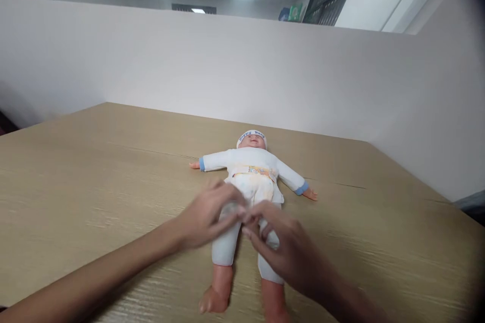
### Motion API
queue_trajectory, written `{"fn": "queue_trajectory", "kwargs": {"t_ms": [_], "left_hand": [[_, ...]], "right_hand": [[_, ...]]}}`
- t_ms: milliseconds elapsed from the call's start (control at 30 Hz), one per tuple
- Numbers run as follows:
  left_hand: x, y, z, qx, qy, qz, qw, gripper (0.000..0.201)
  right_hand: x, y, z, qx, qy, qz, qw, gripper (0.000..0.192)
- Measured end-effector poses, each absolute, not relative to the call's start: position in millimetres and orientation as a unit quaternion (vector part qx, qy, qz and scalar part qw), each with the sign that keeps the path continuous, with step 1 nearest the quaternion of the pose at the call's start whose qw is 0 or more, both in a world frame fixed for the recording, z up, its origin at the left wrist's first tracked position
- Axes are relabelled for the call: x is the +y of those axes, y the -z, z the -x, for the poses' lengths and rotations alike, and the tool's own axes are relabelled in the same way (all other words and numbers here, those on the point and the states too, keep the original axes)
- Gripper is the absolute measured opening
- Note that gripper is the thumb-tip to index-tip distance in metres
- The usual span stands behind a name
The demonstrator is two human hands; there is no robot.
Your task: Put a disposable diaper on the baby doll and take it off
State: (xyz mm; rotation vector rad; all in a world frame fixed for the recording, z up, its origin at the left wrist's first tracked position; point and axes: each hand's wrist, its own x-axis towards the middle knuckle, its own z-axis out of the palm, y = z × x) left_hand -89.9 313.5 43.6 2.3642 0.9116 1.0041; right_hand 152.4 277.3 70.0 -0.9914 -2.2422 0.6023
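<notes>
Wood-grain table (94,186) fills the lower frame, bounded by a white partition (151,60). In the head view, a baby doll (253,174) lies face-up at centre, arms spread, dressed in white. The left hand (206,217) and right hand (282,247) meet at the doll's thighs, fingers curled on the white trousers (226,245); whether they pinch the cloth cannot be told.
</notes>
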Motion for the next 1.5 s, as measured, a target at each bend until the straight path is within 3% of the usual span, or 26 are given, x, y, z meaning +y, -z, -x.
{"fn": "queue_trajectory", "kwargs": {"t_ms": [133,267,433,600,767,1000,1300,1500], "left_hand": [[288.8,-38.5,84.7,0.325,-0.211,-0.905,0.174,0.020],[301.9,-26.7,75.5,0.436,-0.261,-0.830,0.230,0.035],[313.7,-19.1,65.1,0.501,-0.269,-0.790,0.228,0.047],[310.1,-15.2,66.6,0.469,-0.275,-0.810,0.221,0.044],[306.7,-12.8,70.3,0.430,-0.333,-0.811,0.215,0.023],[309.3,-15.7,70.8,0.401,-0.345,-0.816,0.233,0.014],[316.1,-9.8,70.6,0.433,-0.350,-0.785,0.270,0.023],[324.5,6.1,72.1,0.394,-0.444,-0.667,0.450,0.044]], "right_hand": [[264.2,-44.9,-183.8,-0.844,-0.238,0.410,0.250,0.007],[283.1,-33.4,-191.4,-0.819,-0.176,0.490,0.241,0.003],[286.9,-24.7,-177.0,-0.820,-0.075,0.519,0.231,0.024],[274.4,-14.1,-171.1,-0.815,-0.034,0.520,0.255,0.009],[268.0,-14.4,-170.8,-0.806,-0.068,0.520,0.276,0.011],[269.9,-21.0,-167.9,-0.813,-0.108,0.496,0.286,0.016],[274.0,-17.8,-166.9,-0.739,-0.185,0.570,0.306,0.015],[287.0,-15.8,-180.1,-0.654,-0.264,0.581,0.407,0.038]]}}
